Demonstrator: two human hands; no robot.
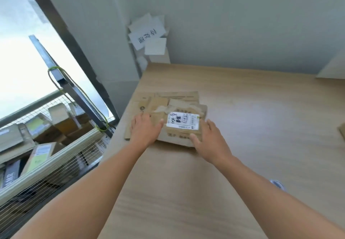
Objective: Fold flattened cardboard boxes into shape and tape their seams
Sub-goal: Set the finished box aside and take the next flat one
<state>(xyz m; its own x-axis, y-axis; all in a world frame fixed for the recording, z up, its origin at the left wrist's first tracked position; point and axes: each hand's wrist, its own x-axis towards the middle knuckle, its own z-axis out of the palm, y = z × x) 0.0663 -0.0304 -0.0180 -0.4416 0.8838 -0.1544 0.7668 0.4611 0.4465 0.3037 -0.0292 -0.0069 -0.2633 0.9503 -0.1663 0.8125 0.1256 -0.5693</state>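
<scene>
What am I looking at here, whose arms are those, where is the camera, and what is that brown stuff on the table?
There is no machine here. The single picture comes from a wide-angle camera worn on a person's head, looking forward and down, so the two bare arms are the wearer's own. On the pale wooden table lies a stack of flattened cardboard boxes; the top one bears a white shipping label. The left hand rests flat on the stack, and the right hand rests at its near right corner, thumb on top. Nothing is lifted yet.
</scene>
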